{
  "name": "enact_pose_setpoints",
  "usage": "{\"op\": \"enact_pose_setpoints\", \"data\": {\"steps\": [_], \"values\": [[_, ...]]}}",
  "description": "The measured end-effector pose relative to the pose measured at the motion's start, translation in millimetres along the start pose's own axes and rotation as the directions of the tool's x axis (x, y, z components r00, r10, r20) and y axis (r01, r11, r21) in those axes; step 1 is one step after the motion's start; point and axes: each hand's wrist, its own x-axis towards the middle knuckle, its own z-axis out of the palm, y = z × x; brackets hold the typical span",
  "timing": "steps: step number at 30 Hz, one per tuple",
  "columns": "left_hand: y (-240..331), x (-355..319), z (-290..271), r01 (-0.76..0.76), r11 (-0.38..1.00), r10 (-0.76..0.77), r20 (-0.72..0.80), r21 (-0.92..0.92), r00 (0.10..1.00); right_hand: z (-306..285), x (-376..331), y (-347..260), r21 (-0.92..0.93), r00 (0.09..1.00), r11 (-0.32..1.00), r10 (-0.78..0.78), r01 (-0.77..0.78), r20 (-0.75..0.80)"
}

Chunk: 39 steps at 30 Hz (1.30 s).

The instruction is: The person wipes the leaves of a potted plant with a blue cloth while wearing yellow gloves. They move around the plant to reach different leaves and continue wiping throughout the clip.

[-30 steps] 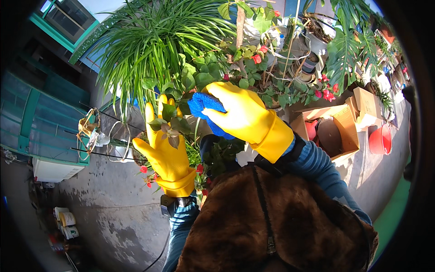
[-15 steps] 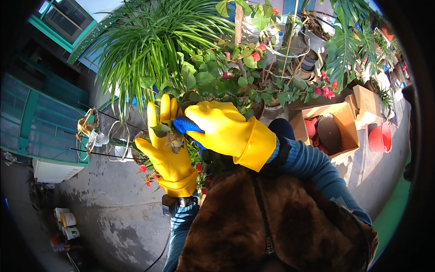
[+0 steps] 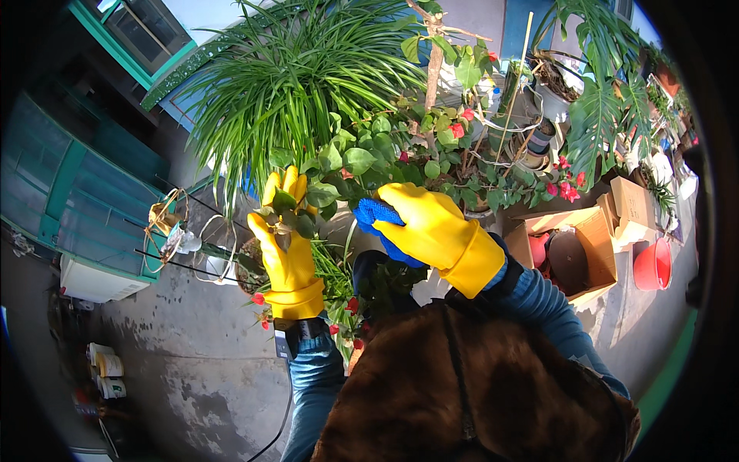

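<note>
My left hand [image 3: 289, 266], in a yellow rubber glove, is held up with its fingers stretched and apart. Leaves at the end of a leafy branch [image 3: 358, 160] lie in front of its palm and fingers. Whether the fingers touch the stem is hidden. To the right of it, my right hand [image 3: 435, 235], gloved in the same yellow, is closed on a blue cloth [image 3: 379, 219]. The cloth bulges out on the left of that hand and below it, apart from the leaves in the left hand. Red and pink flowers [image 3: 566, 189] grow on the same bushy plant.
A large spider-like grassy plant [image 3: 300, 85] spreads at the far left. On the right stand an open cardboard box [image 3: 600, 258] with pots inside and a red bucket [image 3: 653, 266]. Wire-like stands [image 3: 173, 231] rise at left. Below my hands are more potted leaves [image 3: 335, 269].
My right hand with the blue cloth has moved right, away from the left hand and the leaves. The left hand stays upright among the leaves. The view has shifted slightly.
</note>
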Motion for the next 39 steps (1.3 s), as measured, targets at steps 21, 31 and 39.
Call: {"op": "enact_pose_setpoints", "data": {"steps": [21,31,39], "values": [[-66,-22,-10,0.003,0.999,0.011,-0.252,0.054,0.968,-7,7,10,0.114,0.980,0.975,0.183,-0.192,0.079],[-56,47,-4,0.089,0.947,-0.185,-0.297,-0.309,0.937,-8,-2,14,0.058,0.993,0.991,0.117,-0.118,0.019],[-54,10,20,-0.006,0.999,0.015,-0.174,0.052,0.985,-11,2,7,0.094,0.993,0.989,0.117,-0.118,0.009]]}}
